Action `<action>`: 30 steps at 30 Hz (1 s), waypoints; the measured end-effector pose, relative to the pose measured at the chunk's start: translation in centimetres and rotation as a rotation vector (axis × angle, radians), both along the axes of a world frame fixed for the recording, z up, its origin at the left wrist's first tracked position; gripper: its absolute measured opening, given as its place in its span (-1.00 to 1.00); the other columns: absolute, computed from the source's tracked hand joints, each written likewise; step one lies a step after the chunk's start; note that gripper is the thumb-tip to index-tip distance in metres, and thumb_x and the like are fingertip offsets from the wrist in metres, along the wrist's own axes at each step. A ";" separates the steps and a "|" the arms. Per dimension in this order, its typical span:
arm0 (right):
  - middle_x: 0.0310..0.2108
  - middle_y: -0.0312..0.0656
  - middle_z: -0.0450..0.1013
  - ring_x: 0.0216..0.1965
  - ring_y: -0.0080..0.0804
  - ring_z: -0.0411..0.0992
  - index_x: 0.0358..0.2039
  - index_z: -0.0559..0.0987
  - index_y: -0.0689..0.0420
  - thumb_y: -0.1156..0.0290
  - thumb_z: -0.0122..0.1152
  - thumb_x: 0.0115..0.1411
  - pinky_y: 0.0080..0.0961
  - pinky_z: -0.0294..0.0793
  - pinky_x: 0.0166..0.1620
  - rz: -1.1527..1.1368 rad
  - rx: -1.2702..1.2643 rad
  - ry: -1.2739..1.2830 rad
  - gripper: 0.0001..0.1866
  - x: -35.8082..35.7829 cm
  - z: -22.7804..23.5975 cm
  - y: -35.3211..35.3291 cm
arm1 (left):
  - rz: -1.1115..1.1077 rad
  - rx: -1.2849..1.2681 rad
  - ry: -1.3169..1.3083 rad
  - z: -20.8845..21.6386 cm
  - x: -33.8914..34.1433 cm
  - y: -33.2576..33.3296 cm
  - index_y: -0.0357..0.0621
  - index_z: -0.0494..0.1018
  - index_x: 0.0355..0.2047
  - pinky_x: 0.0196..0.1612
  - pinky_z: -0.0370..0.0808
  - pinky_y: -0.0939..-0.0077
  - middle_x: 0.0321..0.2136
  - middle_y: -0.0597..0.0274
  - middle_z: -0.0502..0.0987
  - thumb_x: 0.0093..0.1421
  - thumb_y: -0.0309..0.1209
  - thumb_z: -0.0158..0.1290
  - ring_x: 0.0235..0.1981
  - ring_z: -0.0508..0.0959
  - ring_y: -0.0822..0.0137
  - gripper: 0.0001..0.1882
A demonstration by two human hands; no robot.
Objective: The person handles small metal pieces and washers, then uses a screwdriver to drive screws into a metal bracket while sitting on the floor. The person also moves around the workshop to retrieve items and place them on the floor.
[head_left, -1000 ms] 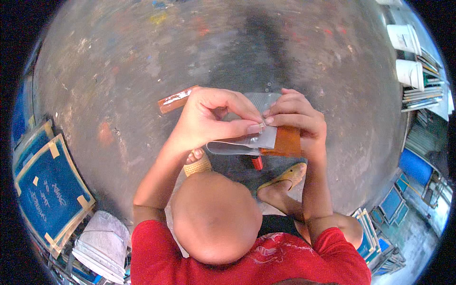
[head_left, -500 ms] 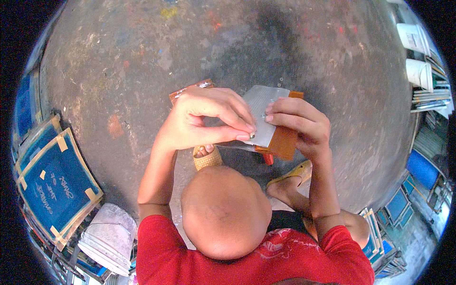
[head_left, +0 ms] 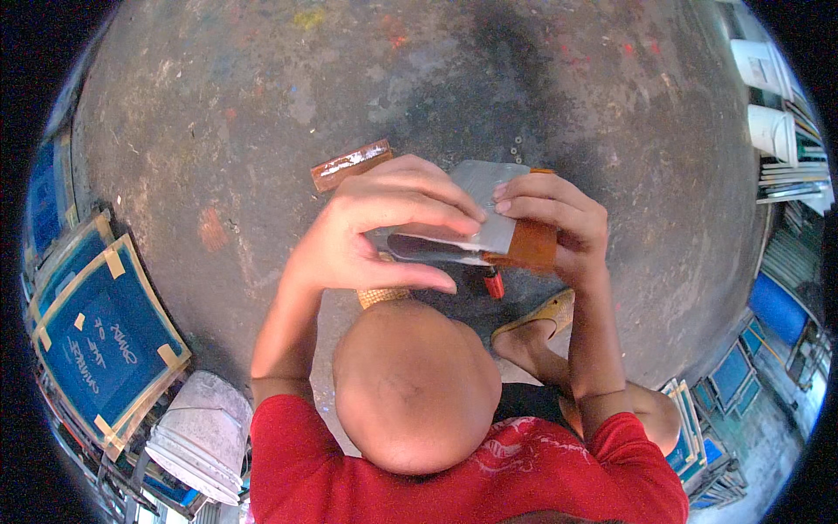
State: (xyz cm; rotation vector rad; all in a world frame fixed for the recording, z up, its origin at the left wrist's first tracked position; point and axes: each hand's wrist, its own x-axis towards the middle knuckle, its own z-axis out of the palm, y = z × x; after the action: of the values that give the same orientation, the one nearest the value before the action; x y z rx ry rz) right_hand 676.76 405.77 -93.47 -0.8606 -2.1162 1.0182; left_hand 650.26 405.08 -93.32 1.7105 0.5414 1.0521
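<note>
Left hand (head_left: 393, 223)'s grip is spread pretty wide, thumb well off the fingers, nothing I can see pinched in it, fingertips right at the grey plastic piece (head_left: 491, 182). Right hand (head_left: 554, 214)'s grip is clamped on that piece plus the amber piece (head_left: 534, 241) against it, both held up between the hands. Looks to me like fiddly work on the plastic's edge, so the next move probably calls for a steady right and a light left pinch. Smeared brown bar (head_left: 352, 164) and tiny rings (head_left: 517, 150) are on the floor (head_left: 262, 175) beyond, fwiw
</note>
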 end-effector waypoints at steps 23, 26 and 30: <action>-0.21 -0.17 0.57 -0.16 -0.34 0.55 -0.24 0.64 0.19 0.47 0.47 -0.07 -0.45 0.53 -0.10 0.015 -0.386 0.260 -0.67 -1.1 -0.8 1.2 | 0.540 -0.135 -0.122 -5.0 4.9 -4.1 -0.32 0.58 -0.25 -0.17 0.51 0.42 -0.29 0.05 0.57 -0.16 -0.59 0.37 -0.23 0.57 0.21 -0.62; -0.23 -0.14 0.58 -0.16 -0.31 0.55 -0.28 0.66 0.20 0.51 0.45 -0.07 -0.44 0.53 -0.10 0.040 -0.344 0.218 -0.72 -1.1 -0.4 1.2 | 0.529 -0.109 -0.090 -5.1 4.7 -4.1 -0.32 0.59 -0.26 -0.18 0.51 0.41 -0.31 0.05 0.58 -0.15 -0.55 0.38 -0.25 0.58 0.20 -0.62; -0.26 -0.14 0.59 -0.16 -0.28 0.55 -0.32 0.67 0.20 0.54 0.43 -0.06 -0.41 0.52 -0.06 0.023 -0.383 0.259 -0.77 -0.7 -0.7 0.3 | 0.670 -0.418 -0.337 -2.4 7.0 -5.0 -0.32 0.59 -0.27 -0.18 0.50 0.41 -0.29 0.06 0.59 -0.15 -0.53 0.37 -0.25 0.58 0.19 -0.63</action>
State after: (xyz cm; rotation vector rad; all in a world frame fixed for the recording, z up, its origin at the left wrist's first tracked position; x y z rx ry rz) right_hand 676.07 406.05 -94.19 -0.8289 -1.7449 1.4919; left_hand 657.30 400.13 -95.68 0.9629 1.0653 1.5273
